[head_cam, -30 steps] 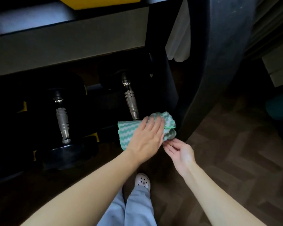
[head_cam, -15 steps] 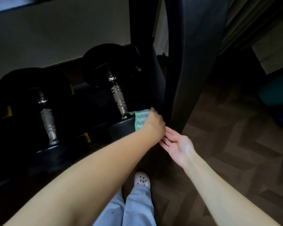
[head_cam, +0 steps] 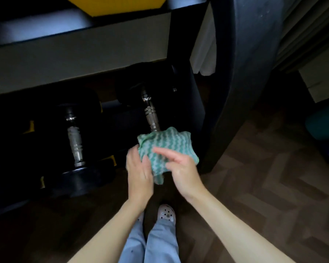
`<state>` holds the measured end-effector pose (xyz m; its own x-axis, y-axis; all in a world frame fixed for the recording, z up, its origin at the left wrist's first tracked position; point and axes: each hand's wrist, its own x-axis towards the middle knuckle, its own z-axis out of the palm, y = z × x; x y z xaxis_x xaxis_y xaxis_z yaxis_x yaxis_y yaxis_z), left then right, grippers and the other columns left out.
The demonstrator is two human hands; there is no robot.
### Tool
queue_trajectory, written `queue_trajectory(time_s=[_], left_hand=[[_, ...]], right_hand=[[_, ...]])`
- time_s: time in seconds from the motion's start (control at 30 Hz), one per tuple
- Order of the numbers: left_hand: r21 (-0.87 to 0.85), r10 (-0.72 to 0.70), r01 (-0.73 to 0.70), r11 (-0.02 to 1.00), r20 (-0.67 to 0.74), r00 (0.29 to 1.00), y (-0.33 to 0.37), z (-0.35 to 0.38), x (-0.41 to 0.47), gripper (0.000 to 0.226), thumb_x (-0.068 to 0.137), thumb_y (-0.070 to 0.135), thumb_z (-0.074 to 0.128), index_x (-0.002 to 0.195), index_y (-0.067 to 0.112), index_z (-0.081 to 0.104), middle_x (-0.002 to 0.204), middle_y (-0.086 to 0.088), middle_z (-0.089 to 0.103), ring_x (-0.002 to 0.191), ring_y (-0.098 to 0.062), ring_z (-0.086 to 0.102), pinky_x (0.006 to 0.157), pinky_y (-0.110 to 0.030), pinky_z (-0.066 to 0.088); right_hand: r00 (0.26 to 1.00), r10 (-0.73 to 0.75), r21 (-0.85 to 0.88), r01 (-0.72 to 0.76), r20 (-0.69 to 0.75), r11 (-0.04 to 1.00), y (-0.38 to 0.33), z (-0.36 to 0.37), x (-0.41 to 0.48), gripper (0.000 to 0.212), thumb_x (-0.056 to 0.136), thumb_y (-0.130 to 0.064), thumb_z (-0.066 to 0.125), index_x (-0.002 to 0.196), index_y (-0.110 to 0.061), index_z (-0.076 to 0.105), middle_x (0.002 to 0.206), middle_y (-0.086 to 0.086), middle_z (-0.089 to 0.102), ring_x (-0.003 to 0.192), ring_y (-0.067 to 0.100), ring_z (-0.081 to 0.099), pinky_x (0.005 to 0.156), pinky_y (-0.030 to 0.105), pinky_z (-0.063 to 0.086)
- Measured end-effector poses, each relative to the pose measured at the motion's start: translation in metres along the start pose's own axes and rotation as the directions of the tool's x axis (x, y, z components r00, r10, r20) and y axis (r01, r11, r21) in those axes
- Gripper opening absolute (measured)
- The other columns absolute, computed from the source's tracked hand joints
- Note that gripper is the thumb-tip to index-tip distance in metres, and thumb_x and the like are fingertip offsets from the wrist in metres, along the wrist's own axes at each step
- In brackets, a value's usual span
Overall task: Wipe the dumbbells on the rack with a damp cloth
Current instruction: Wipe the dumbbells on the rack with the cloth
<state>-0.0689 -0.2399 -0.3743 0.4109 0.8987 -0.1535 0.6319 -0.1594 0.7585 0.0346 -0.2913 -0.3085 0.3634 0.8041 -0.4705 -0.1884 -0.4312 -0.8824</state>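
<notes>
half a second back the left hand (head_cam: 139, 171) was alone, shoving the green-and-white zigzag cloth (head_cam: 165, 143) over the near head of the right-most black dumbbell with the ribbed chrome handle (head_cam: 150, 114). now the cloth's bunched between both hands, right at the near end of that handle. the left hand is pinching its left edge and the right hand (head_cam: 180, 168) is laid over it, fingers stretched out and blurry. looks like a refold for a fresh side, so the next black dumbbell (head_cam: 74, 141) to the left is still waiting. no brand or lettering readable — too dark.
</notes>
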Motion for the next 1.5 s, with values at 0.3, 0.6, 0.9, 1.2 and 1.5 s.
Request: queue_trajectory(time_s=[0.3, 0.6, 0.9, 1.2, 1.5], left_hand=[[-0.266, -0.540, 0.518, 0.813, -0.012, 0.841, -0.022, 0.029, 0.010, 0.036, 0.100, 0.037, 0.035, 0.124, 0.013, 0.048, 0.118, -0.006, 0.059, 0.102, -0.017, 0.060, 0.080, -0.007, 0.043], [0.449, 0.189, -0.107, 0.887, -0.144, 0.971, 0.029, 0.035, 0.000, 0.043, 0.090, 0.021, 0.041, 0.130, 0.004, 0.041, 0.127, -0.020, 0.055, 0.125, -0.029, 0.039, 0.109, -0.042, 0.029], [0.408, 0.448, -0.447, 0.796, 0.101, 0.888, 0.050, 0.023, 0.027, 0.038, 0.091, 0.024, 0.039, 0.109, 0.008, 0.068, 0.102, -0.005, 0.071, 0.092, -0.022, 0.067, 0.087, -0.027, 0.033], [0.169, 0.542, -0.547, 0.820, 0.079, 0.837, 0.043, -0.025, -0.016, 0.022, 0.090, 0.020, 0.044, 0.092, 0.007, 0.063, 0.069, -0.007, 0.066, 0.060, -0.021, 0.063, 0.052, -0.032, 0.051], [0.476, 0.460, -0.292, 0.830, -0.286, 0.841, -0.049, -0.152, -0.038, 0.020, 0.090, 0.021, 0.047, 0.109, 0.019, 0.052, 0.088, -0.011, 0.050, 0.072, -0.024, 0.046, 0.064, -0.035, 0.038]], right_hand=[[0.910, -0.337, -0.547, 0.414, 0.241, 0.728, 0.041, 0.014, -0.001, 0.051, 0.093, -0.031, 0.026, 0.142, -0.015, 0.027, 0.148, -0.010, 0.019, 0.138, -0.011, -0.004, 0.112, 0.012, -0.009], [0.918, -0.372, -0.430, 0.285, -0.134, 0.857, 0.055, 0.006, 0.011, 0.045, 0.099, -0.039, 0.026, 0.140, -0.021, 0.025, 0.148, -0.013, 0.022, 0.139, -0.009, 0.013, 0.117, 0.020, 0.004], [0.922, 0.376, 0.605, -0.246, -0.095, 0.757, 0.008, -0.058, 0.026, 0.048, 0.103, -0.026, 0.024, 0.134, 0.004, 0.043, 0.129, 0.014, 0.055, 0.091, 0.008, 0.060, 0.075, 0.026, 0.050], [0.865, 0.144, 0.045, -0.140, -0.481, 0.989, 0.014, -0.009, -0.009, 0.029, 0.087, 0.006, 0.054, 0.113, -0.002, 0.063, 0.121, 0.002, 0.051, 0.098, -0.001, 0.056, 0.081, 0.013, 0.045], [0.958, -0.033, -0.202, -0.026, -0.283, 0.979, 0.003, 0.162, -0.011, 0.018, 0.090, -0.003, 0.055, 0.105, 0.000, 0.065, 0.107, 0.001, 0.049, 0.096, 0.011, 0.053, 0.081, 0.009, 0.042]])
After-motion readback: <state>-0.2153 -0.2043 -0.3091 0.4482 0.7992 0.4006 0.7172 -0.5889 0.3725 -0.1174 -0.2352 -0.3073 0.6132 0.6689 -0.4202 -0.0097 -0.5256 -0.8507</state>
